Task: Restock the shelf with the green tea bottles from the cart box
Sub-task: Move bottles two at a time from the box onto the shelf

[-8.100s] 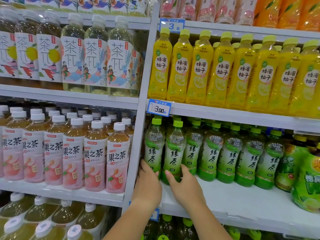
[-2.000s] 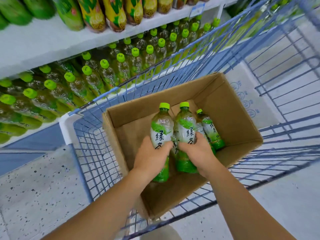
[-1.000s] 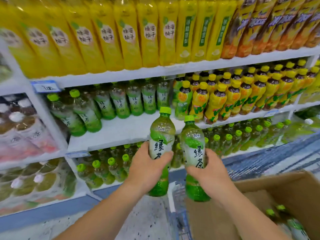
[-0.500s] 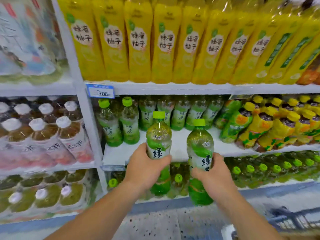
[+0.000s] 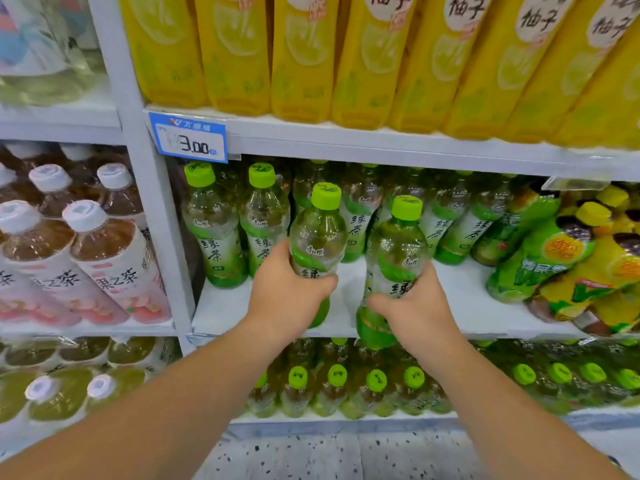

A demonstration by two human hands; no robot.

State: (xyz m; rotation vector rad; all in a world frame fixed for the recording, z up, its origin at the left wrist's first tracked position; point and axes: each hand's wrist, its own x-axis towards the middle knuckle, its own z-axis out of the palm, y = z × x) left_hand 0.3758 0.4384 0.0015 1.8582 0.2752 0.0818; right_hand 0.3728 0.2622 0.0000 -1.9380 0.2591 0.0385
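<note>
My left hand [image 5: 284, 299] grips one green tea bottle [image 5: 317, 233] with a lime cap, held upright over the front of the white middle shelf [image 5: 225, 310]. A second green tea bottle [image 5: 394, 251] is in my right hand [image 5: 414, 311], its base hanging just below the shelf's front edge. Behind them stands a row of the same green tea bottles [image 5: 216, 230] along the back of that shelf. The cart and its box are out of view.
Yellow honey-pomelo drinks [image 5: 301, 53] fill the shelf above, with a blue price tag [image 5: 188, 136] on its edge. Green-and-yellow bottles [image 5: 561, 258] crowd the right of the middle shelf. Peach tea bottles [image 5: 110, 258] stand left of the white upright. More green-capped bottles [image 5: 346, 386] sit below.
Both hands have carried their bottles up from the cart box and closer to the middle shelf. The view has swung from the cart to the shelf front.
</note>
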